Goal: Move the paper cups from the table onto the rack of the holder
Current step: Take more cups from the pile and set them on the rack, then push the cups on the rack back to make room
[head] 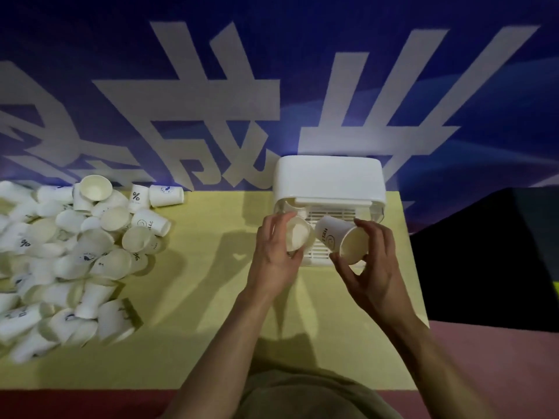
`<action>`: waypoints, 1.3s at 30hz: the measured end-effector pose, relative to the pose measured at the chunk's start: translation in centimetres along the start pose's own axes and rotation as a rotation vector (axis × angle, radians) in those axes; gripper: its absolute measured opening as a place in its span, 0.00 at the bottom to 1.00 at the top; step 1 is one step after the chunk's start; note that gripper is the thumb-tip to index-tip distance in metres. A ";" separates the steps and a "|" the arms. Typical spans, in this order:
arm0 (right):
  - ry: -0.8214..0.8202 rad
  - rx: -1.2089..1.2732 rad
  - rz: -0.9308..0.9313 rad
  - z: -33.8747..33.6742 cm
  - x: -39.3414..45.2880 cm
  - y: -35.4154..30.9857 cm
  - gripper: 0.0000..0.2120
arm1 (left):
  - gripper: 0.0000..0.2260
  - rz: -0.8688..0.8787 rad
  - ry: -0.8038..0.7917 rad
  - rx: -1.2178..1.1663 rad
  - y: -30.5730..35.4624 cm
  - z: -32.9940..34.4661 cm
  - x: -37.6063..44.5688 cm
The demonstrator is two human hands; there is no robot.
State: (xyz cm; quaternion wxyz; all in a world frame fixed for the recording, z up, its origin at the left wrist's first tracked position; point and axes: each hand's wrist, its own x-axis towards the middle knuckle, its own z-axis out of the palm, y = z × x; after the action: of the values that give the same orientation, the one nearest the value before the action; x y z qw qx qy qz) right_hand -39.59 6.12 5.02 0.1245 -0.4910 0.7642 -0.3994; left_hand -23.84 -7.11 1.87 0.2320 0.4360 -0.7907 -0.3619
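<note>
A "%" sign stood in dark print on the side of one paper cup (136, 198) at the far edge of the heap, and again on another cup (22, 241) at the left. The blue banner (302, 71) behind the table carried huge pale Chinese characters, among them "战" (208, 116). Small print on other cups was too blurred to read.

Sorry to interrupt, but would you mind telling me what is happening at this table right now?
A person is loading paper cups into a white cup holder that stands on the yellow table. Each hand grips one cup just in front of the holder's slatted rack: the left hand holds a cup, and the right hand holds a printed cup tilted with its mouth toward the camera. Neither cup is set down yet. A large pile of cups waits on the left of the table.
</note>
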 end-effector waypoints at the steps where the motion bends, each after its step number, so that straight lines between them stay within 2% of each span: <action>1: -0.012 0.013 -0.006 -0.5 0.4 0.5 0.32 | 0.32 -0.013 0.003 0.012 0.3 0.8 0.2; 7: -0.121 0.010 -0.039 -2.3 2.1 2.3 0.32 | 0.31 -0.065 0.009 0.111 0.6 4.3 1.0; 12: -0.112 0.037 -0.057 -2.0 3.1 2.5 0.34 | 0.35 -0.084 -0.050 0.245 -0.8 5.7 1.4; 16: -0.170 0.046 -0.084 -1.1 3.9 1.9 0.30 | 0.41 -0.128 -0.180 0.206 -1.8 5.7 1.8; 20: -0.254 -0.030 -0.151 0.1 4.1 2.0 0.30 | 0.42 -0.168 -0.202 0.179 -2.9 4.9 2.0; 24: -0.301 -0.087 -0.157 1.7 4.4 2.5 0.29 | 0.39 -0.184 -0.198 0.142 -4.2 3.3 1.3; 29: -0.403 -0.227 -0.124 4.8 4.9 3.1 0.34 | 0.35 -0.168 -0.231 0.155 -5.2 2.2 0.4; 33: -0.486 -0.289 -0.075 7.1 5.0 4.2 0.34 | 0.33 -0.165 -0.254 0.149 -5.3 2.1 0.1; 39: -0.518 -0.104 -0.002 7.6 5.0 6.0 0.39 | 0.35 -0.189 -0.343 0.109 -4.9 2.7 -0.2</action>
State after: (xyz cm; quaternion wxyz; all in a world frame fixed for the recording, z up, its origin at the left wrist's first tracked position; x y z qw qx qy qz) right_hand -41.55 -0.66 -3.26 0.2899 -0.5832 0.7261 -0.2206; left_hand -22.98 -7.70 -3.63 0.0350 0.4523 -0.7924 -0.4078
